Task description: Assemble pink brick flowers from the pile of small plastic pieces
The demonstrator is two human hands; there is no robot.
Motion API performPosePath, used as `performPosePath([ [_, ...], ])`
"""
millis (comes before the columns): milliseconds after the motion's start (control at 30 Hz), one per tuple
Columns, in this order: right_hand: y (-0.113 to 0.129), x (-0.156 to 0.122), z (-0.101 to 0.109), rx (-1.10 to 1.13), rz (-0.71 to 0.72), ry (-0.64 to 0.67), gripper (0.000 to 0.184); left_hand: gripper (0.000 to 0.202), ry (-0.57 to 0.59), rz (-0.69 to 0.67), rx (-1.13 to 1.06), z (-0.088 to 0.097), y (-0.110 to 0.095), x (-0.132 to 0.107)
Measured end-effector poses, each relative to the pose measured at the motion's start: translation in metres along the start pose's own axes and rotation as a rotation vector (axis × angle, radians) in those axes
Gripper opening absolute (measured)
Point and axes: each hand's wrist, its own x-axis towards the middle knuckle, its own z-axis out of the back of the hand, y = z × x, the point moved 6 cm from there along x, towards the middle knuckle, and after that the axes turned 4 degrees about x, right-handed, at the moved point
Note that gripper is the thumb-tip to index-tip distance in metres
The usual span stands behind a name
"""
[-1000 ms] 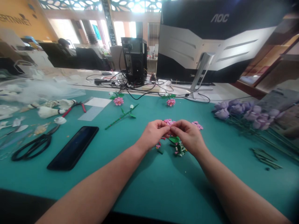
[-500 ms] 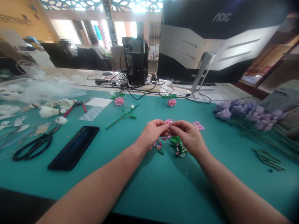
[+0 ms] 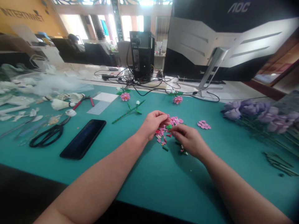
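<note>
Small pink plastic bricks [image 3: 162, 135] lie scattered loose on the teal mat, with a denser heap of pink petal pieces [image 3: 175, 121] just behind them. A bright green piece [image 3: 168, 127] sits at the heap's front edge, and a dark green stem piece [image 3: 165, 148] lies apart below. A flat pink petal cluster [image 3: 203, 125] rests well to the right.

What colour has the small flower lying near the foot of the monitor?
The brick flower is pink with green leaves, seen in the head view.
</note>
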Motion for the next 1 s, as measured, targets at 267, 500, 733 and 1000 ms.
performPosePath([
  [267,0.002,-0.004,-0.029,-0.447,0.343,0.116,0.028,0.008,-0.055,-0.007,-0.011,0.006,-0.008,-0.001],
  [500,-0.007,-0.001,-0.039,-0.570,0.346,0.187,0.022,0.009,-0.032,-0.015,-0.037,0.004,-0.005,-0.001],
  [733,-0.008,0.001,-0.032,-0.565,0.308,0.195,0.007,0.016,-0.004,0.001,-0.048,0.004,-0.001,0.000],
  [1000,-0.009,0.001,-0.027,-0.579,0.261,0.254,0.004,0.017,0.014,-0.004,-0.037,0.003,0.002,0.001],
])
